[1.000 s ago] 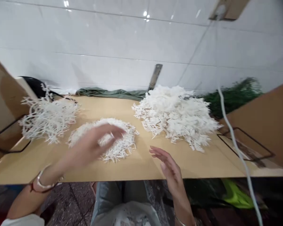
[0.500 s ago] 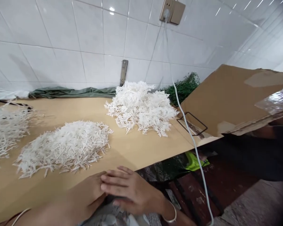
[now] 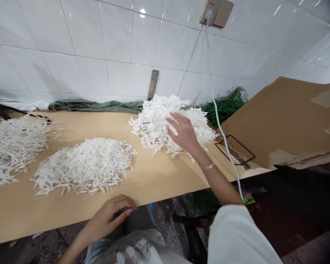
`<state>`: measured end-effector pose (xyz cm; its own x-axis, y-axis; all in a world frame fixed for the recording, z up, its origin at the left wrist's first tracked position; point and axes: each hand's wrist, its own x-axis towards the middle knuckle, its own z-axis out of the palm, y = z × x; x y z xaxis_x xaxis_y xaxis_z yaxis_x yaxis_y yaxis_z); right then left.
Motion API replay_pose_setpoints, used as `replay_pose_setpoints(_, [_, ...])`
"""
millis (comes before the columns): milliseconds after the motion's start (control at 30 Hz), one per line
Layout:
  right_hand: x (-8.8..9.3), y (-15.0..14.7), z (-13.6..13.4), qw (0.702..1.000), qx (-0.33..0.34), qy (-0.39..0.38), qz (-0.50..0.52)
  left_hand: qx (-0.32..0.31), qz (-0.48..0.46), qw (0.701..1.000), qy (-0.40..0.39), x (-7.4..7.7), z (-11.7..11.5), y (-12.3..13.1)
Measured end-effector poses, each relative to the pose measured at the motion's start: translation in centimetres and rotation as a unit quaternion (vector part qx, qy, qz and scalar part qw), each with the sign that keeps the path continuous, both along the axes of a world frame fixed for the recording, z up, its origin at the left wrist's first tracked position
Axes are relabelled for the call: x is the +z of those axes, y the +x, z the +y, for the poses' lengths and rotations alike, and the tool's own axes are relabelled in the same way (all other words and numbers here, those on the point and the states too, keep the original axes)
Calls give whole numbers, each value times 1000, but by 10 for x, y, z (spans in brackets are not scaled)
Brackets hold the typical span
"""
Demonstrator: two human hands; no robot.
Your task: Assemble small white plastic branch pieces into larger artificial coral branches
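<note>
My right hand [image 3: 183, 133] reaches out over the right-hand heap of white branched plastic pieces [image 3: 159, 119], fingers spread, holding nothing. My left hand [image 3: 114, 214] rests at the front edge of the tan table [image 3: 159, 176], fingers curled loosely against the edge, with nothing visible in them. A flat pile of short white plastic sprigs [image 3: 85, 165] lies in the middle of the table in front of me. A looser heap of white branches [image 3: 11, 143] lies at the left.
A white cable [image 3: 220, 121] hangs from a wall socket [image 3: 217, 13] down past the table's right end. A cardboard sheet [image 3: 286, 117] leans at the right, with green foliage [image 3: 225, 104] behind. Folded green cloth [image 3: 96, 106] lies along the tiled wall. A plastic bag [image 3: 132, 249] sits in my lap.
My right hand has left my lap and stretched forward to the right heap. My left hand has stayed at the table edge. The view has shifted slightly to the left.
</note>
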<state>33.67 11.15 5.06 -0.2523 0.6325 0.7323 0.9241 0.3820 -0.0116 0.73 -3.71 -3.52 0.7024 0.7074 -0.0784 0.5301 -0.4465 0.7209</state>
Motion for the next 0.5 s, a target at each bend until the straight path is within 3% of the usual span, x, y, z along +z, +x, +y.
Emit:
replay_pose_setpoints(100, [31, 5, 63, 993, -73, -34, -84, 14, -25, 1000, -2, -2, 0, 1])
replay_pose_setpoints(233, [57, 12, 126, 961, -91, -188, -184, 37, -35, 999, -17, 4, -5, 4])
replay_pose_setpoints(367, [93, 32, 158, 956, -113, -252, -100, 60, -39, 997, -24, 7, -8, 8])
replay_pose_setpoints(500, [145, 59, 164, 938, -174, -295, -60, 54, -51, 997, -28, 6, -6, 9])
